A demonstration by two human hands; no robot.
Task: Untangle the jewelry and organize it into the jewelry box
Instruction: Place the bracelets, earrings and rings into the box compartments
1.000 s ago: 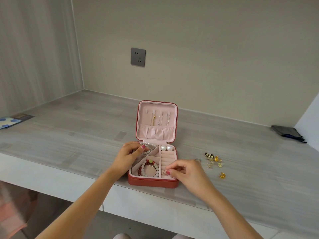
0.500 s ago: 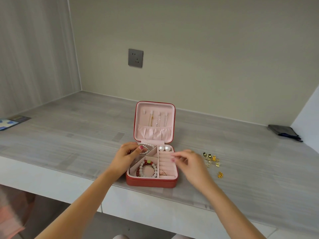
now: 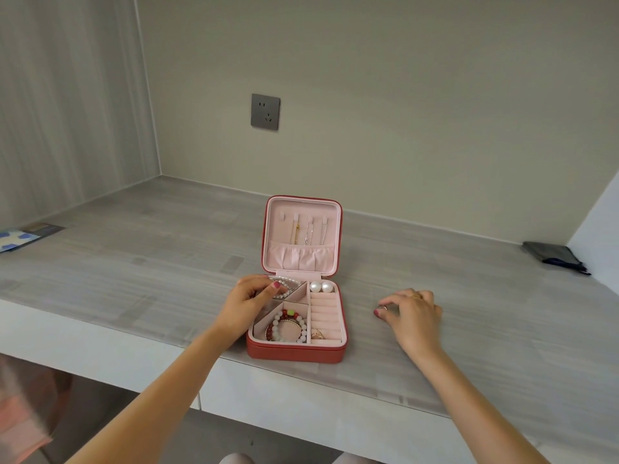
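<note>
A red jewelry box (image 3: 296, 353) stands open near the table's front edge, its pink lid (image 3: 303, 261) upright with thin chains (image 3: 308, 233) hung inside. Its compartments hold a pearl bracelet (image 3: 290, 282), two pearl earrings (image 3: 320, 287), red and white beaded bracelets (image 3: 288, 324) and a gold ring (image 3: 316, 334). My left hand (image 3: 249, 301) grips the box's rear left corner, thumb over the pearl bracelet. My right hand (image 3: 412, 313) lies on the table right of the box, fingertips pinching a small silver ring (image 3: 385, 308). The gold earrings are hidden under that hand.
A dark pouch (image 3: 552, 256) lies at the far right by the side wall. A blue-patterned card (image 3: 23, 236) sits at the far left. A wall socket (image 3: 265, 111) is behind the box. The table's front edge (image 3: 301, 390) runs just below the box.
My right hand left the ring slots at the box's front right, passed over the box and came down on the table to its right. The left hand stayed at the box's corner.
</note>
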